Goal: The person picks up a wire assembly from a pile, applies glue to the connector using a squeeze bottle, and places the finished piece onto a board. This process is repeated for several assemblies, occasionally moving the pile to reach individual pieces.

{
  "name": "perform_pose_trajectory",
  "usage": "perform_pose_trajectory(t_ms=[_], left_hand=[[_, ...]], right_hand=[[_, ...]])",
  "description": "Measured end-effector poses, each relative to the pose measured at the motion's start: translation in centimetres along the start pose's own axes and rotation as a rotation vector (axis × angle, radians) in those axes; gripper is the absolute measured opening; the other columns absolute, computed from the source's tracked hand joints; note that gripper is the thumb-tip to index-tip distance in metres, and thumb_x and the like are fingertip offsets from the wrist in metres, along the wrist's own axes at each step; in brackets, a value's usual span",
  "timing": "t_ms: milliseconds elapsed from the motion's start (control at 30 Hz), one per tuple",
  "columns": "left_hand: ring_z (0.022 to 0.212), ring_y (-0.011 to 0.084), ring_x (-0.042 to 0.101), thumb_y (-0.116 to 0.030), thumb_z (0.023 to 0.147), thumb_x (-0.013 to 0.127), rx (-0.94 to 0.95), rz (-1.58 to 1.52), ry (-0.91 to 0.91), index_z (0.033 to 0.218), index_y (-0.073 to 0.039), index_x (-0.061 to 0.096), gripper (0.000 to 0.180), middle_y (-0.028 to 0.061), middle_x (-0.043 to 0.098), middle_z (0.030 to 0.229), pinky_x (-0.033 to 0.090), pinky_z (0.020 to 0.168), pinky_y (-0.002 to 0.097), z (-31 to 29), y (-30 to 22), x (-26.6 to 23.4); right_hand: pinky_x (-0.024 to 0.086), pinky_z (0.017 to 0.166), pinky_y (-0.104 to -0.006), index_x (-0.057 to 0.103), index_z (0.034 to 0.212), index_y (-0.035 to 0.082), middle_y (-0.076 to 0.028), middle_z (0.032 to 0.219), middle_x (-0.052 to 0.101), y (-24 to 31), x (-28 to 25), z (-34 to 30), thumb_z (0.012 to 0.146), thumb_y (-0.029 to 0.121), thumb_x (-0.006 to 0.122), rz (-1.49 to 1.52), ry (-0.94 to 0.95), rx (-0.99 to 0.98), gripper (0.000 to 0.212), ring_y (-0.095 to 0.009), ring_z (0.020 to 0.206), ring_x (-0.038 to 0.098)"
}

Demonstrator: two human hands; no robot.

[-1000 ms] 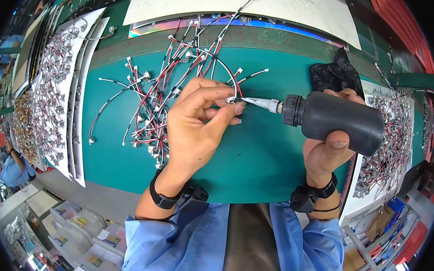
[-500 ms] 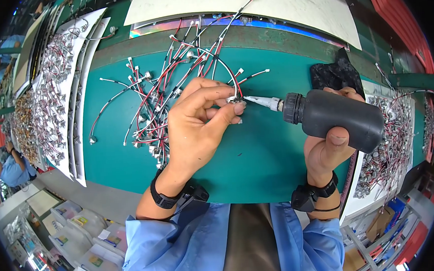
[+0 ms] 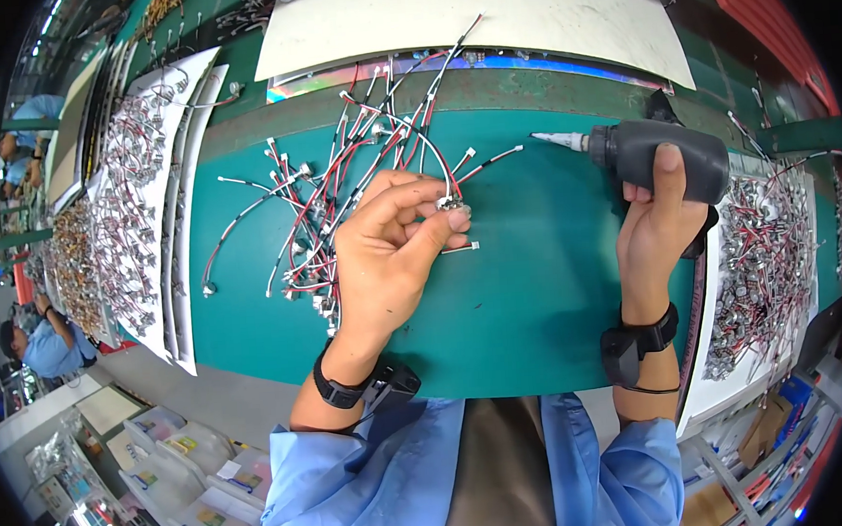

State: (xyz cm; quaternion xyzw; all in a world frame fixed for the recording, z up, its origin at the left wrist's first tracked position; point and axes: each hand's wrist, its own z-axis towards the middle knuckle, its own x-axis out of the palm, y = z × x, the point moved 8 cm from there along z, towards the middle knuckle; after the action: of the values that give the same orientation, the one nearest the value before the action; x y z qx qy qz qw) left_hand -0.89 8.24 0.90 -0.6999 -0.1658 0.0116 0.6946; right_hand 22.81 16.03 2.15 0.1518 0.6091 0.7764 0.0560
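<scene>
Between thumb and fingers, my left hand [image 3: 391, 241] pinches a small round metal component [image 3: 452, 204] with red, black and white wires rising from it. My right hand [image 3: 657, 215] grips a black squeeze bottle [image 3: 670, 159] lying sideways, its pale narrow nozzle [image 3: 558, 141] pointing left. The nozzle tip is apart from the component, up and to its right. Behind and left of my left hand lies a loose pile of wired components [image 3: 316, 197], their leads tangled, some with white plugs.
A green mat [image 3: 530, 305] covers the work surface. White boards crowded with wired parts stand at left [image 3: 178, 230] and right [image 3: 705, 342]. A cream board [image 3: 483, 18] lies across the back. Clear plastic bins [image 3: 201, 450] sit low at left, and a person [image 3: 50, 344] is beyond.
The bottle has moved up and right, its nozzle drawing away from the component. The black cloth behind it is now mostly hidden. My left hand keeps its pinch.
</scene>
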Motion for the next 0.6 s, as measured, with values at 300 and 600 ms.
perform_pose_trajectory(t_ms=[300,600], left_hand=[[0.072,0.0173,0.060,0.012,0.073,0.058,0.115,0.091,-0.130,0.093,0.008,0.052,0.021,0.0097,0.049,0.094,0.054,0.064,0.0267,0.1,-3.9,-2.9],[0.065,0.0141,0.058,-0.015,0.069,0.067,0.396,0.883,-0.279,0.090,0.002,0.063,0.028,0.0095,0.063,0.076,0.046,0.062,0.0223,17.3,-17.2,-5.1]], right_hand=[[0.031,0.045,-0.0191,0.050,0.079,0.004,0.001,0.064,0.047,-0.2,-0.9,1.3,0.084,0.022,0.057,0.166,-0.054,0.055,0.020,-0.005,0.050,0.037],[0.029,0.045,-0.0184,0.050,0.081,0.004,0.001,0.067,0.048,-0.5,-1.5,1.6,0.085,0.021,0.056,0.153,-0.107,0.143,0.018,-0.004,0.052,0.037]])
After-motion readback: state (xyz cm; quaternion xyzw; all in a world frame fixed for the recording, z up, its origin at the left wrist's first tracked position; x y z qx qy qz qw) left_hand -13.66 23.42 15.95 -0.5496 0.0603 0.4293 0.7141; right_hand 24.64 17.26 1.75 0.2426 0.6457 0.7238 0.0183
